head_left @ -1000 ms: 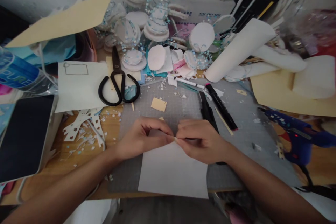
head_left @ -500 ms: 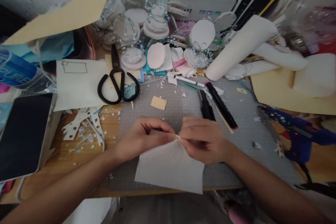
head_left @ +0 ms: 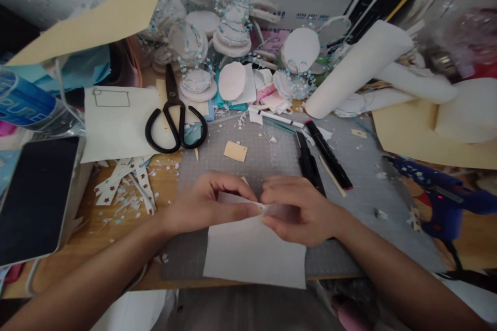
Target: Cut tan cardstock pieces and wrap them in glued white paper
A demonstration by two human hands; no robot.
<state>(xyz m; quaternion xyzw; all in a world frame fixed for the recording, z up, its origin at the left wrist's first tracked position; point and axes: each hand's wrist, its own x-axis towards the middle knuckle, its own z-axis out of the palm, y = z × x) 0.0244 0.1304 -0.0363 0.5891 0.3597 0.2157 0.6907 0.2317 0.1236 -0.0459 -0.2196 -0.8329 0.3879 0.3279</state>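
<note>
A white sheet of paper hangs over the near edge of the grey cutting mat. My left hand pinches its upper edge between thumb and fingers. Right beside it, my right hand grips the same edge, fingers curled behind and thumb in front. The paper is bent over where the fingertips meet, and its far side is partly hidden by both hands. Just beyond my hands lie a small tan paper rectangle, a black utility knife and a black marker.
Black-handled scissors rest on paper at the left, near a phone and paper scraps. A blue glue gun with a red light lies at the right. White rolls and several white discs crowd the back.
The paper's upper edge has opened out between my hands, and its lower part has shifted slightly right. My right fingers have moved a little along the edge.
</note>
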